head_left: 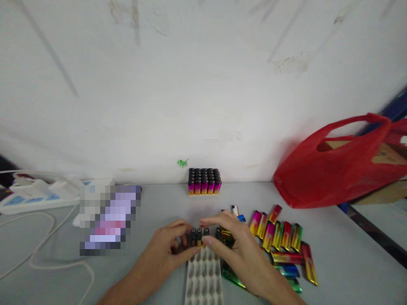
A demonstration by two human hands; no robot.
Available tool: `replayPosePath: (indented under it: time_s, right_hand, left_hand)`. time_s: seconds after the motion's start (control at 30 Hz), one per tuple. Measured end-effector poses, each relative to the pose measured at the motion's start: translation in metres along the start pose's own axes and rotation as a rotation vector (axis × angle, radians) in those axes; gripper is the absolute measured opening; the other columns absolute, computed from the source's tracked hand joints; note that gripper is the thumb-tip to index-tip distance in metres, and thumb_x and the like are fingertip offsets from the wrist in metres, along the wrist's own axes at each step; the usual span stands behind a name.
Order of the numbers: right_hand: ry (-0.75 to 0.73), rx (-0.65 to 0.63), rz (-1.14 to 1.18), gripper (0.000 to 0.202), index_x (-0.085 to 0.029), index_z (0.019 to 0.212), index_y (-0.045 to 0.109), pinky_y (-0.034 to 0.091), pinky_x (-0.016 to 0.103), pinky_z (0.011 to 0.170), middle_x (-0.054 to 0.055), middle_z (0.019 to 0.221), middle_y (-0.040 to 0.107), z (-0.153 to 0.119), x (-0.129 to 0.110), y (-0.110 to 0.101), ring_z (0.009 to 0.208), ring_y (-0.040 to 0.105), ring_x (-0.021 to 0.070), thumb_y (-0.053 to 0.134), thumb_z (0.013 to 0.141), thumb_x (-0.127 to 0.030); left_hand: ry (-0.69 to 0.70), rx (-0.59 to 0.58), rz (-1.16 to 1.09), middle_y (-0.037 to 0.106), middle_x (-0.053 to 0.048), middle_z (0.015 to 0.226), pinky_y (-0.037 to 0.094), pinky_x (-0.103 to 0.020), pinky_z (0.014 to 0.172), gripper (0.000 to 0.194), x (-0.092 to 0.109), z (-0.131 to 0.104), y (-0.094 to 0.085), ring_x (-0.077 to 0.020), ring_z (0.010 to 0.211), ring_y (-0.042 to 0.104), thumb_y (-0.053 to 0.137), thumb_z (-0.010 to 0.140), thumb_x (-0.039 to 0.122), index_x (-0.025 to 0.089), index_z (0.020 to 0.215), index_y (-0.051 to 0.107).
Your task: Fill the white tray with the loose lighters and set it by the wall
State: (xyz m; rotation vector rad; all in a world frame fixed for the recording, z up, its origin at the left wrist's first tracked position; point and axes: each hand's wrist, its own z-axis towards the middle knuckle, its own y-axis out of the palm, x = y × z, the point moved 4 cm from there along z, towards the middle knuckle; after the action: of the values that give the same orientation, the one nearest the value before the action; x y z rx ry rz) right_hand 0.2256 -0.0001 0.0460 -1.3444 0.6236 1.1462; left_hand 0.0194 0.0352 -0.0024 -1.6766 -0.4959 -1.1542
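Observation:
A pale tray (204,277) with rows of slots lies at the bottom centre. Several black-topped lighters (199,234) stand upright at its far end. My left hand (170,245) is at their left side, thumb and fingers curled around the leftmost ones. From the right, my right hand (235,243) reaches over the row, its thumb and index finger closed around a lighter (206,232). Another dark-topped lighter (218,232) stands just under that hand. Loose metallic lighters (277,235) in red, gold, green and purple lie to the right, some partly hidden by my right hand.
A packed block of purple-and-orange lighters (204,182) stands against the wall. At the right is a red plastic bag (333,169) with cardboard in it. A blurred-out phone (111,220), a power strip (38,197) and white cables (63,266) lie at the left.

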Motion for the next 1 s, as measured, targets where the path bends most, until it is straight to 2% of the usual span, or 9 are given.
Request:
replayPosePath:
  time_s: [0.07, 0.13, 0.2, 0.27, 0.37, 0.47, 0.63, 0.8, 1.0]
  right_hand:
    - [0.010, 0.064, -0.013, 0.025, -0.033, 0.131, 0.076, 0.046, 0.041, 0.109, 0.003, 0.129, 0.075, 0.000, 0.003, -0.004, 0.124, 0.066, 0.0264, 0.068, 0.109, -0.042]
    - [0.035, 0.200, -0.092, 0.025, -0.030, 0.124, 0.076, 0.048, 0.040, 0.103, 0.004, 0.123, 0.077, 0.000, 0.007, -0.015, 0.117, 0.069, 0.0270, 0.060, 0.111, -0.044]
    - [0.101, 0.346, -0.276, 0.027, -0.025, 0.114, 0.075, 0.050, 0.041, 0.093, 0.006, 0.108, 0.078, 0.002, 0.014, -0.032, 0.103, 0.071, 0.0288, 0.056, 0.111, -0.044]
    - [0.244, 0.418, -0.547, 0.026, -0.023, 0.110, 0.072, 0.049, 0.042, 0.085, 0.008, 0.095, 0.076, 0.003, 0.021, -0.049, 0.093, 0.072, 0.0319, 0.056, 0.108, -0.043]
    - [0.563, 0.359, -0.892, 0.029, -0.023, 0.107, 0.067, 0.048, 0.045, 0.078, 0.012, 0.088, 0.078, 0.003, 0.032, -0.074, 0.092, 0.076, 0.0388, 0.052, 0.109, -0.047]
    - [0.733, 0.281, -1.037, 0.035, -0.023, 0.110, 0.068, 0.050, 0.047, 0.078, 0.016, 0.097, 0.082, 0.001, 0.037, -0.091, 0.099, 0.079, 0.0430, 0.048, 0.110, -0.052]
    - [0.793, 0.172, -1.123, 0.041, -0.019, 0.104, 0.073, 0.054, 0.051, 0.082, 0.023, 0.107, 0.082, -0.006, 0.044, -0.104, 0.106, 0.080, 0.0473, 0.052, 0.109, -0.054]
    - [0.779, 0.181, -1.114, 0.042, -0.018, 0.101, 0.079, 0.055, 0.052, 0.083, 0.025, 0.104, 0.083, -0.012, 0.053, -0.114, 0.102, 0.081, 0.0470, 0.057, 0.105, -0.054]
    - [0.700, 0.204, -1.025, 0.036, -0.016, 0.091, 0.080, 0.053, 0.054, 0.078, 0.028, 0.097, 0.082, -0.007, 0.057, -0.100, 0.094, 0.080, 0.0498, 0.061, 0.100, -0.045]
  left_hand:
    - [0.001, -0.003, 0.013, 0.063, 0.000, 0.089, 0.048, -0.022, 0.062, 0.019, 0.000, 0.000, 0.000, -0.0192, 0.079, 0.065, 0.078, 0.092, 0.039, 0.021, 0.089, 0.076]
    - [-0.004, -0.007, 0.029, 0.064, 0.000, 0.091, 0.048, -0.022, 0.061, 0.018, 0.000, -0.001, 0.000, -0.0194, 0.080, 0.066, 0.078, 0.092, 0.038, 0.021, 0.090, 0.076]
    - [-0.005, -0.002, 0.047, 0.064, -0.001, 0.092, 0.048, -0.022, 0.061, 0.018, 0.002, -0.001, 0.000, -0.0194, 0.080, 0.066, 0.079, 0.091, 0.038, 0.020, 0.091, 0.076]
    - [-0.008, 0.005, 0.070, 0.063, 0.000, 0.091, 0.048, -0.021, 0.059, 0.019, 0.005, -0.002, 0.000, -0.0179, 0.076, 0.065, 0.080, 0.090, 0.038, 0.020, 0.090, 0.074]
    - [-0.024, -0.001, 0.094, 0.062, 0.001, 0.091, 0.045, -0.020, 0.054, 0.021, 0.008, -0.003, 0.000, -0.0144, 0.067, 0.061, 0.081, 0.088, 0.038, 0.020, 0.092, 0.073]
    - [-0.021, -0.002, 0.100, 0.062, 0.001, 0.091, 0.043, -0.020, 0.053, 0.021, 0.009, -0.004, 0.001, -0.0142, 0.067, 0.060, 0.081, 0.089, 0.039, 0.020, 0.095, 0.075]
    - [0.010, -0.002, 0.104, 0.064, -0.001, 0.092, 0.045, -0.020, 0.057, 0.020, 0.008, -0.003, 0.000, -0.0170, 0.074, 0.063, 0.078, 0.094, 0.040, 0.020, 0.095, 0.076]
    - [0.015, 0.000, 0.091, 0.065, -0.001, 0.092, 0.047, -0.021, 0.059, 0.017, 0.008, -0.002, -0.001, -0.0187, 0.077, 0.066, 0.078, 0.093, 0.038, 0.021, 0.095, 0.078]
    - [0.003, -0.012, 0.094, 0.065, -0.001, 0.093, 0.045, -0.021, 0.058, 0.016, 0.005, -0.001, 0.000, -0.0174, 0.075, 0.064, 0.077, 0.094, 0.037, 0.021, 0.097, 0.079]
